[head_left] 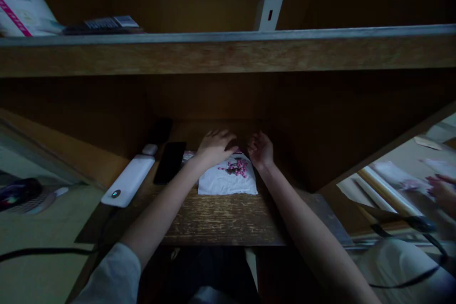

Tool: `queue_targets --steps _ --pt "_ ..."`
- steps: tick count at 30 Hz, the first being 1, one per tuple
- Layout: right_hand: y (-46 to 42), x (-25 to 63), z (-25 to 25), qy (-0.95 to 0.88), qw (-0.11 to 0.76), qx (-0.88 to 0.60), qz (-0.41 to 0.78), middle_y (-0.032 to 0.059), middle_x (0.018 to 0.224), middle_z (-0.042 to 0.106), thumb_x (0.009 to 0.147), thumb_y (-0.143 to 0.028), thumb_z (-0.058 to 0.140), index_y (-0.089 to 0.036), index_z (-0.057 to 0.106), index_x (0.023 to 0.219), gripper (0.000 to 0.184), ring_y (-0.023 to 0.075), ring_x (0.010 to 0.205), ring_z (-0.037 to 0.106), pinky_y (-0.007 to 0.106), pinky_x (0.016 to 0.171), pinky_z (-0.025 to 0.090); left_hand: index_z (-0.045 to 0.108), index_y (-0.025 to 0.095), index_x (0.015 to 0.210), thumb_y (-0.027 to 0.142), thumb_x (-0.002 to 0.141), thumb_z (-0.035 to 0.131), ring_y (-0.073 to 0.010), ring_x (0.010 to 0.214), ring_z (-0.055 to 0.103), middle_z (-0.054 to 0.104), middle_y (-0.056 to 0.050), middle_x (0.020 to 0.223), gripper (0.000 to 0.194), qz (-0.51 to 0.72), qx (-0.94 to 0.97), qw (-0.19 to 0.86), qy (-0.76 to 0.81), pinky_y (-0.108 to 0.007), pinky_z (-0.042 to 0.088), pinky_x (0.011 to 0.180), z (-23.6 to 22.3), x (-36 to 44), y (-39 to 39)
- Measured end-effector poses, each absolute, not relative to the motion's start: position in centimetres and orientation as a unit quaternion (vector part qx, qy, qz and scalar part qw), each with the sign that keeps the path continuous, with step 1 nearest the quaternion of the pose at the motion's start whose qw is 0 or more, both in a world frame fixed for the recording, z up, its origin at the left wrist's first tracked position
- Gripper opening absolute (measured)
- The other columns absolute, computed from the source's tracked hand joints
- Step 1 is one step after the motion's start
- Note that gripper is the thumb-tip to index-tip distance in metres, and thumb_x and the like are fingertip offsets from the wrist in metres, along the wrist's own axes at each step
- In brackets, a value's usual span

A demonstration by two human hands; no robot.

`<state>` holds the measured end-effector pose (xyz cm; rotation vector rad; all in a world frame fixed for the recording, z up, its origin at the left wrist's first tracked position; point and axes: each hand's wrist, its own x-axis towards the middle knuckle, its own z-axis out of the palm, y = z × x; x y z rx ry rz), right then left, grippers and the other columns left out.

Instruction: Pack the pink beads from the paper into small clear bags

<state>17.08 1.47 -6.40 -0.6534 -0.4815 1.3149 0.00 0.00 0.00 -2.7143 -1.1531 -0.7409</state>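
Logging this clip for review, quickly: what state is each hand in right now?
Left hand: open, palm down at the white pink-printed packet, holding nothing visible.
Right hand: open, fingers loosely curled, holding nothing visible.

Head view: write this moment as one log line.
left hand: open, at folded white pink-printed item; right hand: open, beside item; nearby: black phone, power bank

Phone [170, 162] left of cloth [217, 183]
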Motion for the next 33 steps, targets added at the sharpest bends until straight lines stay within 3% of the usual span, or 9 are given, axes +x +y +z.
queue_targets --steps 2,6,18,23,28,33 --pt "1.6 17.6 -6.3 -0.224 0.715 -0.307 0.587 -0.0054 0.052 0.044 0.073 -0.034 0.056 -0.020 0.047 0.066 0.019 0.0047 0.037 0.028 0.019 0.033 0.023 0.060 0.023 0.111 0.042 0.083 0.053 -0.0245 0.103 0.056 0.061 -0.007 0.114 0.036 -0.177 -0.900 0.017 -0.397 -0.040 0.040 0.090 -1.7 0.7 1.4" --pt "1.7 17.9 -6.2 -0.210 0.721 -0.298 0.590 -0.0057 0.051 0.044 0.073 -0.033 0.056 -0.019 0.048 0.065 0.018 0.0044 0.036 0.028 0.019 0.034 0.023 0.065 0.023 0.103 0.043 0.083 0.050 -0.0242 0.098 0.059 0.066 -0.007 0.107 0.032 -0.136 -0.899 0.003 -0.416 -0.038 0.039 0.090 -3.8 1.5 2.4" --pt "1.8 17.5 -6.7 -0.240 0.704 -0.326 0.584 -0.0059 0.048 0.044 0.073 -0.035 0.057 -0.020 0.050 0.065 0.018 0.0052 0.036 0.031 0.020 0.035 0.024 0.065 0.024 0.098 0.030 0.087 0.044 -0.0195 0.092 0.060 0.068 -0.005 0.099 0.024 -0.127 -0.890 0.026 -0.437 -0.033 0.041 0.085 -5.7 2.2 2.5" --pt "1.8 17.6 -6.6 -0.216 0.706 -0.314 0.596 -0.0054 0.049 0.046 0.072 -0.032 0.056 -0.018 0.054 0.065 0.016 0.0040 0.037 0.033 0.018 0.035 0.026 0.065 0.021 0.093 0.026 0.087 0.045 -0.0217 0.090 0.061 0.068 -0.007 0.096 0.021 -0.142 -0.892 0.030 -0.429 -0.035 0.042 0.083 -5.6 2.4 2.3" --pt "1.9 17.3 -6.8 -0.273 0.709 -0.353 0.546 -0.0057 0.050 0.046 0.069 -0.033 0.060 -0.018 0.056 0.066 0.016 0.0052 0.039 0.037 0.018 0.035 0.030 0.063 0.021 0.087 0.028 0.087 0.045 -0.0219 0.090 0.060 0.067 -0.006 0.094 0.020 -0.278 -0.851 -0.016 -0.445 -0.037 0.043 0.085 -5.1 1.6 2.1" --pt "1.5 16.5 -6.8 -0.378 0.691 -0.411 0.459 -0.0077 0.052 0.048 0.069 -0.033 0.063 -0.021 0.061 0.085 0.020 0.0041 0.036 0.032 0.017 0.033 0.023 0.055 0.020 0.083 0.033 0.082 0.049 -0.0149 0.075 0.061 0.063 -0.002 0.082 0.014 -0.536 -0.667 -0.294 -0.426 -0.027 0.051 0.065 -4.9 -0.2 2.2"
